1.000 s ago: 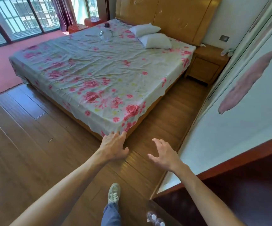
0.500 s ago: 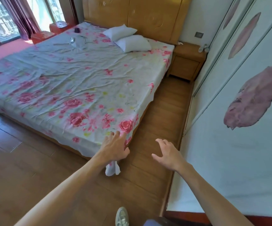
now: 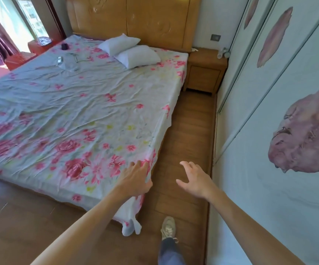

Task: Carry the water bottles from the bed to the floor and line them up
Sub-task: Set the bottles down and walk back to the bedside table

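The water bottles (image 3: 66, 63) are showing only as a clear, glinting cluster on the far left part of the bed (image 3: 101, 119), towards the headboard (image 3: 135, 20) and well apart from both hands. I cannot tell how many there are.

The left hand (image 3: 135, 178) is hovering at the bed's near corner with its fingers spread, its grip wide and holding nothing. Whether it is touching the sheet is unclear. The right hand (image 3: 195, 180) is reaching forward above the floor (image 3: 189, 131), its grip likewise wide and empty.

The person is probably approaching the bottles. Getting close along the bed before leaning in, then taking each bottle round its body, is likely the safer way, since a long stretch across the mattress risks knocking one over.

The crumpled flowered sheet is giving soft, uneven support, so the bottles may be rolling easily. Two white pillows (image 3: 133, 50) are lying by the headboard, and a nightstand (image 3: 204, 73) is standing beside the bed. A wardrobe (image 3: 260, 150) is lining the right wall, and a shoe (image 3: 168, 228) is stepping on the wooden boards.
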